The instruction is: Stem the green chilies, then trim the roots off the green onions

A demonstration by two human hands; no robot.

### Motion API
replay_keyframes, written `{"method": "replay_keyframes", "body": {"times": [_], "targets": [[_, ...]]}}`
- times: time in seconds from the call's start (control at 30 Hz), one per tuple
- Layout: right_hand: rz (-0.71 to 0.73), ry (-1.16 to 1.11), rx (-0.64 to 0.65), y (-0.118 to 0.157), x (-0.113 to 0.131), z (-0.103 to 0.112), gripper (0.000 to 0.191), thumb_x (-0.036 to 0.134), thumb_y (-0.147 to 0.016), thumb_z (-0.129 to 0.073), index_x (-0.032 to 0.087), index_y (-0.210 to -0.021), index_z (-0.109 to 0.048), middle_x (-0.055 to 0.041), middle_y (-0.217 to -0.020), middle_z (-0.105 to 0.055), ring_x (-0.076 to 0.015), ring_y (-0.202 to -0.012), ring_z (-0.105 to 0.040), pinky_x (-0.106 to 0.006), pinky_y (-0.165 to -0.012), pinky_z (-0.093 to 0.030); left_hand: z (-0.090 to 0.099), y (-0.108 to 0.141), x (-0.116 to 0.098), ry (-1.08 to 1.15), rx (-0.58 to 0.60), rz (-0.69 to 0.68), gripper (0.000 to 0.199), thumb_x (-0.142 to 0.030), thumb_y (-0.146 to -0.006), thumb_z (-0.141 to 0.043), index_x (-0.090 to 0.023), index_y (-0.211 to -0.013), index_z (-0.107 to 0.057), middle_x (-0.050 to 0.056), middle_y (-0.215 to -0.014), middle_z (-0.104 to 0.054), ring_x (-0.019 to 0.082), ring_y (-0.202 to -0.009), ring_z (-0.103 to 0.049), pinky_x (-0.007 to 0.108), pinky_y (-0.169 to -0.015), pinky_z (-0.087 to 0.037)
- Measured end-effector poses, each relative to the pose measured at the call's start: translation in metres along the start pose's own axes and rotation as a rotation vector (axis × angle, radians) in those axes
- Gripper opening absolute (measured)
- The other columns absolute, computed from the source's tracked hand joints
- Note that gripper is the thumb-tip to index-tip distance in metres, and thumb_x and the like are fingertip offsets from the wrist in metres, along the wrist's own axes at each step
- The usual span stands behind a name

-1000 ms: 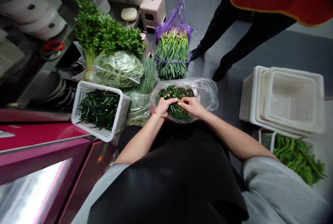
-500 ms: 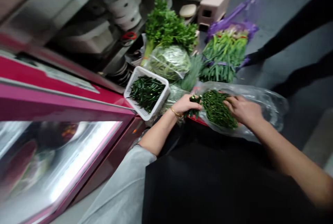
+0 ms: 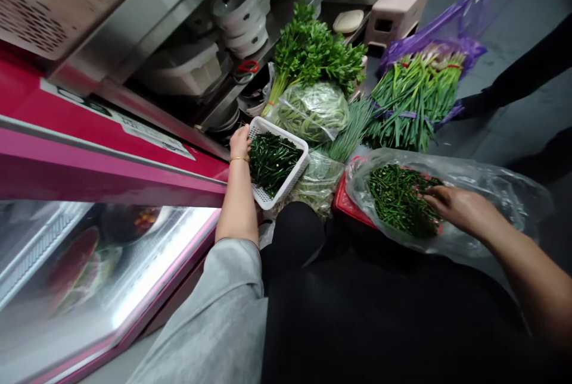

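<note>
My left hand [image 3: 240, 142] is at the left side of a white plastic basket [image 3: 292, 180], its fingers curled at the rim. Dark green chillies [image 3: 273, 161] fill the basket. My right hand [image 3: 451, 204] reaches over a clear plastic bag [image 3: 473, 175], its fingertips pinched together at the right edge of a heap of thin green chillies [image 3: 397, 196]. What lies between those fingertips is too small to make out. The opened bag rests on a red crate [image 3: 351, 202].
Leafy celery [image 3: 313, 44], bagged green beans [image 3: 315, 111] and garlic greens in a purple mesh bag [image 3: 415, 92] lie ahead. A pink stool [image 3: 400, 6] stands behind. Left are a pink-framed display fridge [image 3: 111, 169] and shelving with red-handled scissors [image 3: 247, 67]. Another person's leg [image 3: 518, 71] is at right.
My left hand has moved left from beside the bag to the basket; the bunch of chillies it held no longer shows in it. My right hand stays at the heap.
</note>
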State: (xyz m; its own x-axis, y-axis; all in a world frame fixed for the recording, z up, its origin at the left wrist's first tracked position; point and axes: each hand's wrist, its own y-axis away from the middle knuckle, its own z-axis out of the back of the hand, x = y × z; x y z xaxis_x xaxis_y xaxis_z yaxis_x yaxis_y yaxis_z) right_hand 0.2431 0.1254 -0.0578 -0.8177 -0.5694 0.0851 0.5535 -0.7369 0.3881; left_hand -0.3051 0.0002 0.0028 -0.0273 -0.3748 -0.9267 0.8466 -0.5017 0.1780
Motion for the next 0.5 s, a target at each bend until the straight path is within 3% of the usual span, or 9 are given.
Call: {"method": "replay_keyframes", "body": {"times": [0.07, 0.13, 0.2, 0.23, 0.3, 0.37, 0.4, 0.43, 0.5], "targets": [[-0.068, 0.006, 0.0, -0.008, 0.006, -0.003, 0.034, 0.034, -0.096, -0.047, 0.013, -0.116, -0.065, -0.0227, -0.118, -0.065, -0.0273, -0.104, -0.066, -0.035, -0.086, -0.046, -0.022, 0.037, -0.013, 0.082, 0.036, -0.067, 0.051, -0.053, -0.081, -0.063, -0.015, -0.115, -0.061, 0.01, -0.096, -0.069, 0.017, -0.08, -0.067, 0.025, -0.067, -0.049], [-0.134, 0.006, 0.056, -0.004, 0.021, -0.003, 0.037, 0.033, -0.095, -0.05, 0.01, -0.121, -0.062, -0.0255, -0.121, -0.061, -0.0276, -0.102, -0.066, -0.034, -0.082, -0.048, -0.056, 0.09, -0.019, 0.099, 0.217, -0.154, 0.053, -0.054, -0.08, -0.063, -0.015, -0.115, -0.061, 0.011, -0.099, -0.069, 0.02, -0.085, -0.068, 0.028, -0.072, -0.052], [-0.061, -0.005, 0.137, 0.01, 0.034, 0.003, 0.039, 0.029, -0.089, -0.06, 0.012, -0.123, -0.061, -0.0222, -0.124, -0.061, -0.027, -0.101, -0.066, -0.033, -0.08, -0.049, -0.096, 0.147, -0.016, -0.002, 0.415, -0.277, 0.061, -0.055, -0.074, -0.069, -0.016, -0.121, -0.06, 0.014, -0.111, -0.067, 0.026, -0.102, -0.066, 0.034, -0.083, -0.052], [0.034, -0.042, 0.112, 0.02, 0.038, 0.009, 0.037, 0.031, -0.091, -0.057, 0.016, -0.124, -0.061, -0.0184, -0.124, -0.061, -0.026, -0.103, -0.065, -0.033, -0.081, -0.049, -0.116, 0.172, -0.011, -0.083, 0.487, -0.349, 0.071, -0.054, -0.067, -0.076, -0.017, -0.125, -0.057, 0.016, -0.122, -0.064, 0.029, -0.115, -0.061, 0.036, -0.09, -0.05], [0.076, -0.111, -0.102, 0.041, 0.035, 0.022, 0.039, 0.036, -0.095, -0.048, 0.021, -0.131, -0.058, -0.0149, -0.129, -0.059, -0.0264, -0.11, -0.061, -0.034, -0.085, -0.049, -0.154, 0.206, 0.003, -0.241, 0.564, -0.471, 0.093, -0.048, -0.053, -0.086, -0.016, -0.133, -0.051, 0.021, -0.141, -0.051, 0.035, -0.134, -0.044, 0.04, -0.102, -0.043], [-0.043, -0.131, -0.399, 0.058, 0.018, 0.034, 0.052, 0.042, -0.096, -0.044, 0.019, -0.143, -0.047, -0.0179, -0.138, -0.051, -0.0309, -0.123, -0.052, -0.04, -0.094, -0.046, -0.189, 0.216, 0.016, -0.332, 0.572, -0.495, 0.1, -0.042, -0.047, -0.089, -0.012, -0.133, -0.049, 0.025, -0.143, -0.047, 0.037, -0.139, -0.037, 0.042, -0.105, -0.039], [-0.136, -0.125, -0.513, 0.063, 0.006, 0.036, 0.063, 0.046, -0.095, -0.047, 0.015, -0.149, -0.039, -0.0213, -0.143, -0.045, -0.0342, -0.129, -0.046, -0.044, -0.099, -0.043, -0.205, 0.214, 0.021, -0.348, 0.566, -0.461, 0.092, -0.04, -0.049, -0.088, -0.011, -0.129, -0.052, 0.026, -0.137, -0.052, 0.037, -0.135, -0.042, 0.041, -0.102, -0.04], [-0.226, -0.118, -0.57, 0.065, -0.007, 0.036, 0.076, 0.05, -0.092, -0.051, 0.011, -0.153, -0.03, -0.0252, -0.147, -0.04, -0.0376, -0.133, -0.041, -0.048, -0.101, -0.04, -0.218, 0.208, 0.024, -0.353, 0.564, -0.41, 0.077, -0.037, -0.054, -0.085, -0.01, -0.121, -0.057, 0.024, -0.126, -0.059, 0.036, -0.126, -0.05, 0.039, -0.097, -0.042], [-0.373, -0.15, -0.492, 0.058, -0.032, 0.025, 0.098, 0.055, -0.083, -0.062, 0.003, -0.155, -0.019, -0.0315, -0.146, -0.039, -0.0414, -0.133, -0.041, -0.051, -0.1, -0.039, -0.236, 0.195, 0.021, -0.348, 0.567, -0.326, 0.036, -0.032, -0.066, -0.074, -0.013, -0.095, -0.064, 0.014, -0.095, -0.068, 0.028, -0.1, -0.062, 0.033, -0.084, -0.045]]}}
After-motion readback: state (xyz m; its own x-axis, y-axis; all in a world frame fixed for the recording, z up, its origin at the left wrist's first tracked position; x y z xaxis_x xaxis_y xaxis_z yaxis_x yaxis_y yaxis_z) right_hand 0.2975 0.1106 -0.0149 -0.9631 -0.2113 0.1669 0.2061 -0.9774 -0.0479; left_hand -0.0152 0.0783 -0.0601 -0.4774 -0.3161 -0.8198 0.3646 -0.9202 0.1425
